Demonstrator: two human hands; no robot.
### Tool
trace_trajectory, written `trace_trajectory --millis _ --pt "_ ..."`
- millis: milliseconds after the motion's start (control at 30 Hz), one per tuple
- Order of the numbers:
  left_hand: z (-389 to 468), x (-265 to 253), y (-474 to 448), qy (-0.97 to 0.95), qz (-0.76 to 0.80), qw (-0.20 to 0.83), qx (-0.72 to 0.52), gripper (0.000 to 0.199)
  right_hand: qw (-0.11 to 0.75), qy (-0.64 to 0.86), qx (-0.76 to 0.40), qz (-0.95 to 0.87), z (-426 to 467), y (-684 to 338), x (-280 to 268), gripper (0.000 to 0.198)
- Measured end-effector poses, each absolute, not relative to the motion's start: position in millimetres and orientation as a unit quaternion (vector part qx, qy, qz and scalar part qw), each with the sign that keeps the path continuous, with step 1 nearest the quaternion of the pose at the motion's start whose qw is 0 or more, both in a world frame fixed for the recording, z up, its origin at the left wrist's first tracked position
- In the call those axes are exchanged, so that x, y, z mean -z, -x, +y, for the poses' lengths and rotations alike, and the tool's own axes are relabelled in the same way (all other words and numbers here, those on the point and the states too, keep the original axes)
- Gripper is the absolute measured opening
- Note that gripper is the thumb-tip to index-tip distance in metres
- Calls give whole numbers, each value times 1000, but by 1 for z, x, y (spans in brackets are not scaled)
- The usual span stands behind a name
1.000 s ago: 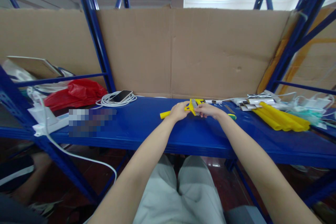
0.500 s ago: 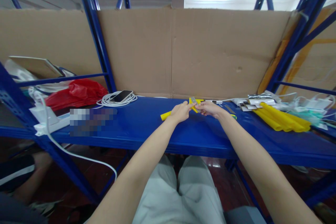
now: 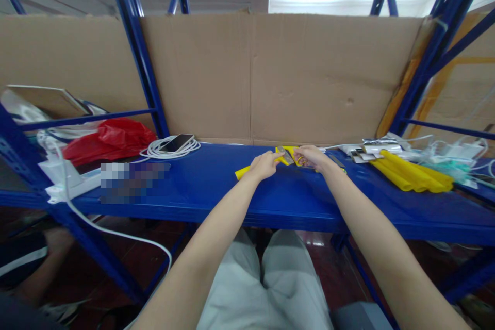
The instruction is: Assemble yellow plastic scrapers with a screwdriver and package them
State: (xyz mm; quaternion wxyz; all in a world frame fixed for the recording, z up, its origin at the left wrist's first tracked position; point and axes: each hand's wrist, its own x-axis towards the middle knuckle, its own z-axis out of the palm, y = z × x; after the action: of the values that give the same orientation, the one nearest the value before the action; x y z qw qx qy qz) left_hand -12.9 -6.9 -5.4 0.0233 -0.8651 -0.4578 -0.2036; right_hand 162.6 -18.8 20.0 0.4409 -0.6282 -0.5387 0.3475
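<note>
My left hand (image 3: 264,165) is closed around a yellow tube-like piece (image 3: 242,172), whose end sticks out to the left of the palm. At its fingertips is a flat yellow-and-grey piece (image 3: 285,155); whether it joins the tube is hidden. Close by on the right, my right hand (image 3: 310,157) has its fingers bent and pinched together near that piece. A bit of yellow shows at those fingers, too small to name. Both hands are just above the blue shelf (image 3: 216,185). More yellow shows behind the fingers, partly covered.
Several yellow tubes (image 3: 410,172) lie on the right beside silver packets (image 3: 381,145) and tangled white cables. At left are a phone (image 3: 177,143) on a coiled white cable (image 3: 154,150), a red bag (image 3: 110,139) and a white power strip (image 3: 83,183). Cardboard (image 3: 247,77) stands behind.
My right hand has lifted slightly and its fingers have drawn in, with yellow now showing at them. The grey part of the piece has tilted. My left hand keeps its hold.
</note>
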Motion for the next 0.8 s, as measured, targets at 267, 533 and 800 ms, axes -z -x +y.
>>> trace_trajectory --millis 267,533,800 --pt "-1 10 15 855 -487 -10 180 39 278 808 10 -520 -7 -220 -11 17" --pt "-1 10 16 860 -477 -14 183 39 201 869 17 -451 -10 -247 -3 32" --pt "-4 8 15 860 -474 -27 186 38 135 810 20 -570 -3 -224 -4 36"
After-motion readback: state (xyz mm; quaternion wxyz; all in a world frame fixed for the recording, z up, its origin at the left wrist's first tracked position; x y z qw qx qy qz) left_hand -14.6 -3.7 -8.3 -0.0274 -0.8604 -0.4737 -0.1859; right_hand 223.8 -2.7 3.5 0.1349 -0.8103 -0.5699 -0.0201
